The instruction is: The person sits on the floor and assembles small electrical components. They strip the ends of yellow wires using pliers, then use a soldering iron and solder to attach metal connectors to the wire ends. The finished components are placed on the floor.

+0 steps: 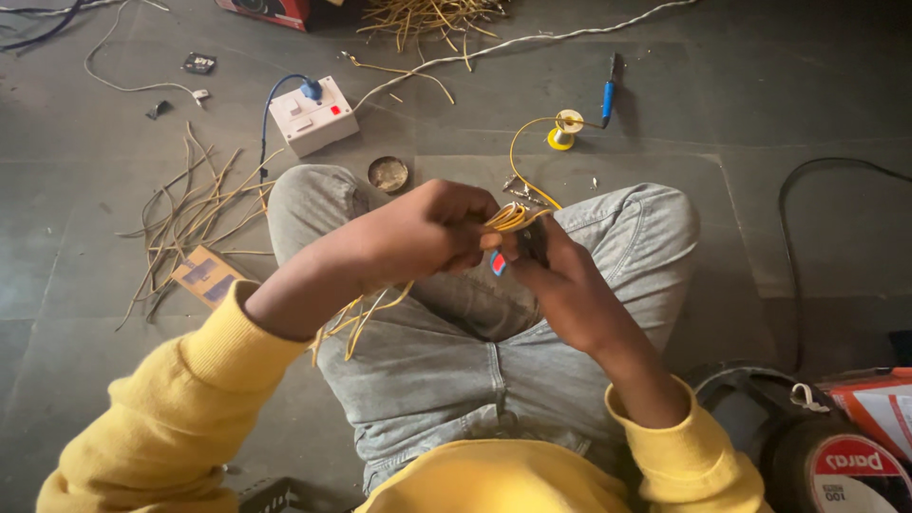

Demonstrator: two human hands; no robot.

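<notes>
Sitting cross-legged on the floor, I hold both hands together above my lap. My left hand (429,228) is closed around a bundle of thin yellow wires (506,218); their loose ends hang down under my wrist. My right hand (551,271) grips a small dark tool with a red and blue handle (498,263), touching the wire ends at my left fingertips. One yellow wire curves from the bundle up to a small yellow spool (564,130) on the floor ahead.
On the floor ahead are a white socket box (313,116) with a blue plug, a round tin lid (388,174), and a blue-handled screwdriver (608,91). Loose wire strands (195,214) and a small card (206,276) lie at left. A black speaker (803,442) sits at lower right.
</notes>
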